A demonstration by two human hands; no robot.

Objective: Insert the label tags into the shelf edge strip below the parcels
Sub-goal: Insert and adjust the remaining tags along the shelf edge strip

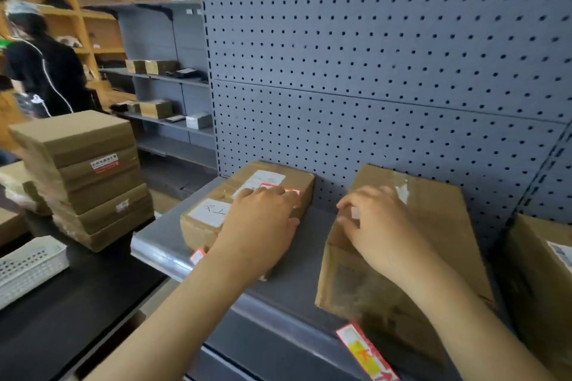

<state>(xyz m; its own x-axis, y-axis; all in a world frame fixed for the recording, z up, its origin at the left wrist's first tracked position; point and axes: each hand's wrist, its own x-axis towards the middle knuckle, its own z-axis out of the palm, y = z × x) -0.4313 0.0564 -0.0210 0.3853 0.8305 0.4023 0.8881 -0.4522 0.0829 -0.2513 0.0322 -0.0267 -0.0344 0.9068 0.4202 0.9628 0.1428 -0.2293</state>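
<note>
Two brown parcels sit on the grey shelf. My left hand rests on top of the left parcel, fingers laid flat over its white and red-edged stickers. My right hand grips the upper left edge of the right parcel, fingers curled round it; that parcel leans back toward the pegboard. Below the parcels runs the shelf edge strip. A red-and-white label tag sits in it under the left parcel. A larger red, white and yellow label tag sits under the right parcel.
A third parcel stands at the far right of the shelf. At left, a stack of flat brown boxes and a white perforated basket sit on a dark table. A person in black stands by the far shelves.
</note>
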